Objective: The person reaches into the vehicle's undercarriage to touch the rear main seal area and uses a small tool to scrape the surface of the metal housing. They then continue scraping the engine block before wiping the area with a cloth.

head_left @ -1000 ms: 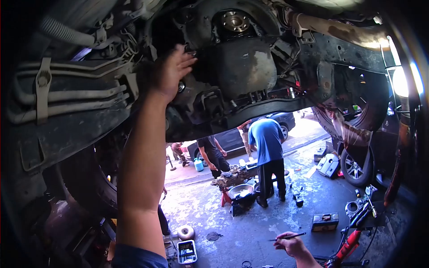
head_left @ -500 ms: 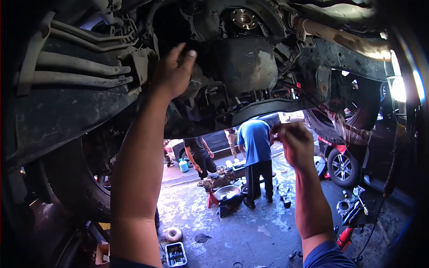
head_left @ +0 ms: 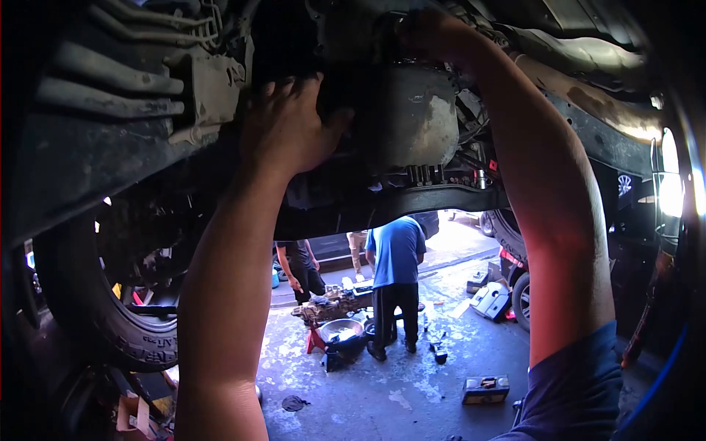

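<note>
My left hand (head_left: pixel 288 128) is raised under the vehicle, fingers apart and thumb out, next to the dark underside left of the oil pan (head_left: pixel 425 121). It appears to hold nothing; whether the fingertips touch metal is hard to see. Higher up, my right hand (head_left: pixel 432 35) reaches above the oil pan, at the rear face of the engine. Shadow hides its fingers and whatever they touch. The round bolted flange seen there earlier is now covered by that hand. Below the pan runs a curved crossmember (head_left: pixel 448 197).
At left are metal pipes (head_left: pixel 110 70) and a tyre (head_left: pixel 140 353). An exhaust pipe (head_left: pixel 588 99) and a lit work lamp (head_left: pixel 670 180) are at right. Beyond, a person in a blue shirt (head_left: pixel 396 250) bends by a metal assembly (head_left: pixel 334 303). A toolbox (head_left: pixel 485 389) sits on the floor.
My right hand has risen from below the crossmember to the engine's rear face. My left hand remains raised, its fingers more spread. The view has shifted; a toolbox now shows on the floor.
</note>
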